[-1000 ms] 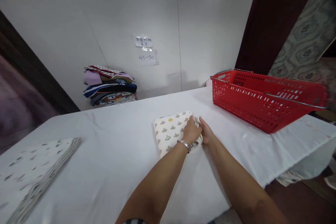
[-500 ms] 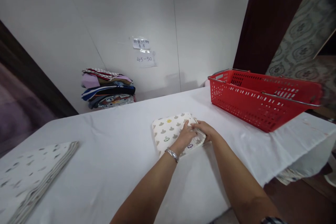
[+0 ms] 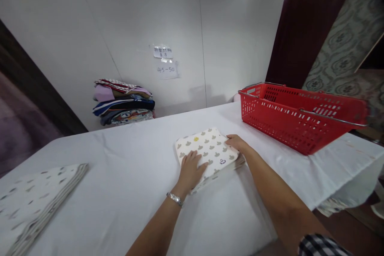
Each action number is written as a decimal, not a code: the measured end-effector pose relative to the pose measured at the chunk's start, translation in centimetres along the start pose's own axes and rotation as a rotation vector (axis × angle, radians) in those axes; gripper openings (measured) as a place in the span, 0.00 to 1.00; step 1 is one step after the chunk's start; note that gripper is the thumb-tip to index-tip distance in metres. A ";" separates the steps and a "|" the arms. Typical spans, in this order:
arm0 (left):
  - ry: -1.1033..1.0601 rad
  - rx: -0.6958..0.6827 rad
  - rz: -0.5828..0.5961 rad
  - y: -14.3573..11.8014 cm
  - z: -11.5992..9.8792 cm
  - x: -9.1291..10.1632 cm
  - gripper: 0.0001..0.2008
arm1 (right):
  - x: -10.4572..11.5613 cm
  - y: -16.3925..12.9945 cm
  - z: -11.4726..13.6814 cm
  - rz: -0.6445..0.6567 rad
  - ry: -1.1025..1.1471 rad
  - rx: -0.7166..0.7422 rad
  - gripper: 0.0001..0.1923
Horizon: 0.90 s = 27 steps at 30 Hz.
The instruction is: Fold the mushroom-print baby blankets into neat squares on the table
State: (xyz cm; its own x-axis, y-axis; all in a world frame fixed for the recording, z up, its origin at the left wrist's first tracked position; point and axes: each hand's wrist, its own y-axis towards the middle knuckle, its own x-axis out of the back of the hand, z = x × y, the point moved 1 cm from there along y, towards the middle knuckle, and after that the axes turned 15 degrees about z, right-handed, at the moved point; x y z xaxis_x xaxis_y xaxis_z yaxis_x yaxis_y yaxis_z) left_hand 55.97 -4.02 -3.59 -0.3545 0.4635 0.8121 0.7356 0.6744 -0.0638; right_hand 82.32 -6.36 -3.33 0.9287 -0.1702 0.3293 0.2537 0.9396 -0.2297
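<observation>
Far left, at table [image 3: 126, 176] edge: flat stack of pale printed cloths [image 3: 33, 204], well apart from hands. Behind, against wall: pile of folded coloured clothes [image 3: 123, 102], with two paper notes [image 3: 165, 62] taped above on the right. Near middle of white table: folded cream cloth [image 3: 210, 150] with grey shapes, lying flat. Left hand [image 3: 190, 170] palm down on near left corner of this cloth, fingers slightly spread and pressed flat, metal bracelet [image 3: 175, 199] on wrist. Right hand [image 3: 237, 143] at right edge of same cloth, fingers together and curled on the edge; pinching or only touching, cannot tell. Far right: red plastic basket [image 3: 300, 118] with metal handles, near the cloth, not touching.
</observation>
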 end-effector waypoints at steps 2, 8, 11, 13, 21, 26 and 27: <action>-0.057 -0.020 -0.050 0.0 0.4 -0.3 0.21 | 0.0 0.2 -0.3 -0.016 -0.066 -0.004 0.12; -0.068 -0.050 -0.118 -0.8 0.8 -0.5 0.20 | 0.5 -0.4 -0.9 -0.051 -0.218 0.016 0.16; 0.005 -0.057 -0.015 -0.8 0.6 -0.8 0.20 | 0.9 -0.3 -1.1 -0.064 -0.331 -0.026 0.14; 0.002 -0.048 0.002 -1.0 0.5 -0.9 0.20 | 1.0 -0.2 -1.3 -0.062 -0.396 -0.053 0.13; 0.090 -0.124 -0.022 -4.9 0.2 -2.2 0.28 | 1.1 -0.4 -2.1 -0.049 -0.550 -0.136 0.06; 0.110 -0.136 -0.068 -4.8 2.0 -2.4 0.26 | 0.7 -1.4 -1.3 -0.031 -0.593 -0.174 0.10; 0.122 -0.147 -0.084 -4.6 2.7 -1.9 0.26 | 0.2 -2.0 -1.1 -0.025 -0.598 -0.178 0.13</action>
State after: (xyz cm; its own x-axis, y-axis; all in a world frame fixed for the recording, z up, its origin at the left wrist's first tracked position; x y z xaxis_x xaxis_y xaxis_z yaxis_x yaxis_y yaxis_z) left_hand 51.69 -6.43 -6.39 -0.3519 0.3303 0.8758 0.7859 0.6125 0.0848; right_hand 82.28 -8.65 -3.82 0.6229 0.0526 0.7805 0.3624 0.8648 -0.3475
